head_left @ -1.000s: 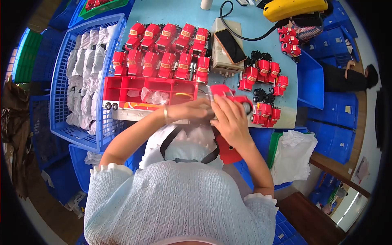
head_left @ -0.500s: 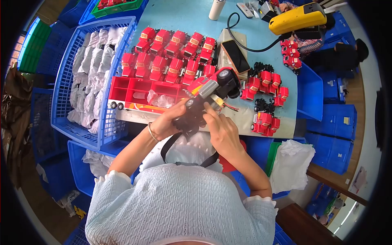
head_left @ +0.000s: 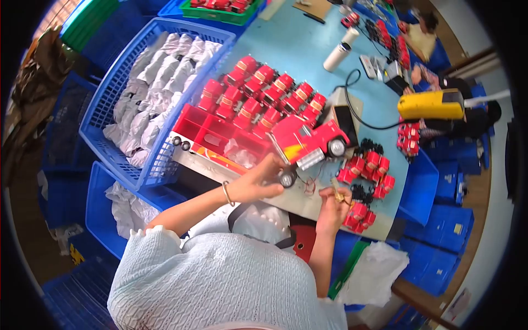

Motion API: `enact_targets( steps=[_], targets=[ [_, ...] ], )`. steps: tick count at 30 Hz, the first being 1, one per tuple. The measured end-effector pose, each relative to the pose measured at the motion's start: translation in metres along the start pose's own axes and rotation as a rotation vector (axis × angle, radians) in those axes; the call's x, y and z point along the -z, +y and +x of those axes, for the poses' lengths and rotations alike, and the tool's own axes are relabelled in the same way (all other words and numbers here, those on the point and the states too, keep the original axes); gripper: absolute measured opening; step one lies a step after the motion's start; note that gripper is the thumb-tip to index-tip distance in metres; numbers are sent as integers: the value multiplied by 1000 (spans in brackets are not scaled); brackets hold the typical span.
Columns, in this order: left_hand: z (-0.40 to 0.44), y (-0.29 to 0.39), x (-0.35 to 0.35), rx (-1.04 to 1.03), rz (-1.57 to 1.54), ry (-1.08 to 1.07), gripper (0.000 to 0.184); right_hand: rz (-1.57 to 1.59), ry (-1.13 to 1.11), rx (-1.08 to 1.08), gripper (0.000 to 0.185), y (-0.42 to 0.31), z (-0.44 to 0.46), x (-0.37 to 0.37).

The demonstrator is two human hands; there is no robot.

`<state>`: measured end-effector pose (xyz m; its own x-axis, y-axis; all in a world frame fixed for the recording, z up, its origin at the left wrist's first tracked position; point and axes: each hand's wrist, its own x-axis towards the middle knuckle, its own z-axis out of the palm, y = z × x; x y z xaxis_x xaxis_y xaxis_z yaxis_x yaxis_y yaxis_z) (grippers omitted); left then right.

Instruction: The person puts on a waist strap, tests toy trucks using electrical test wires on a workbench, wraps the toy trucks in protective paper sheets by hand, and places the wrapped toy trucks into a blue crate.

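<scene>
My left hand (head_left: pixel 257 184) grips a large red toy truck cab (head_left: pixel 301 137) by its rear end, fingers and thumb closed around it. The cab is tilted above the table edge, with its side and wheels showing. To its right, my right hand (head_left: pixel 330 214) pinches a small yellowish part (head_left: pixel 341 195), too small to name exactly. Thin reddish wires (head_left: pixel 309 186) show between the cab and that hand. Behind the cab lies a red toy trailer (head_left: pixel 206 137) with open compartments, one holding a crumpled clear plastic bag (head_left: pixel 239 155).
Rows of small red trucks (head_left: pixel 264 77) stand beyond the trailer; more red trucks (head_left: pixel 374 165) are at right. A blue basket (head_left: pixel 157 25) of white-wrapped items is at left. A white bottle (head_left: pixel 336 58), a yellow device (head_left: pixel 432 104) and a person (head_left: pixel 423 41) are farther off.
The view has turned. The truck cab has rolled from showing its dark underside to showing its red side. My right hand has drawn away from it, pinching the yellowish part.
</scene>
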<state>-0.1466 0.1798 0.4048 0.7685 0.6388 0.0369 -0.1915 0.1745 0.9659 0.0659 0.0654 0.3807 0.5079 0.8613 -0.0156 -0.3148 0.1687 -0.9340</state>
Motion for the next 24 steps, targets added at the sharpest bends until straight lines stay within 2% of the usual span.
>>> enact_targets(
  steps=[1,4,5,8,9,12,13,15,16,17,18,19,20,21,22,23,24],
  targets=[
    [1,-1,0,-11,7,19,60,4,-23,0,65,3,4,-11],
    [7,-5,-7,-223,451,-145,65,-295,-109,49,41,7,1,-47],
    [7,-6,-5,-230,453,-134,65,-297,-122,53,41,8,2,-47],
    [11,-3,13,-106,424,-54,66,-268,-118,44,86,17,9,-40],
    [11,0,20,-107,428,-49,66,-265,-124,45,86,16,13,-44],
    [21,21,48,225,16,39,57,371,-303,-355,73,6,25,-64],
    [26,30,57,337,-126,67,55,375,-299,-353,73,5,31,-67],
    [32,44,73,567,-421,130,50,-709,-443,498,55,-1,48,-67],
    [39,56,83,388,-193,220,44,-1248,-467,938,47,-3,61,-65],
    [48,64,96,205,31,304,39,-1046,-289,778,36,12,71,-41],
    [64,67,115,-86,224,390,39,-844,-121,613,26,34,78,2],
    [83,69,139,-381,415,469,39,-981,2,651,31,46,88,51],
    [98,68,169,-314,656,597,43,-1118,130,684,39,44,93,89],
    [112,65,203,-244,899,719,47,-1262,238,526,38,42,90,127],
    [133,57,239,-305,1089,806,44,-1399,346,360,37,38,85,155],
    [153,45,271,-368,1277,890,42,-1403,354,356,37,38,78,181],
    [170,32,299,-375,1272,883,42,-1506,420,305,40,44,73,203]
  ],
)
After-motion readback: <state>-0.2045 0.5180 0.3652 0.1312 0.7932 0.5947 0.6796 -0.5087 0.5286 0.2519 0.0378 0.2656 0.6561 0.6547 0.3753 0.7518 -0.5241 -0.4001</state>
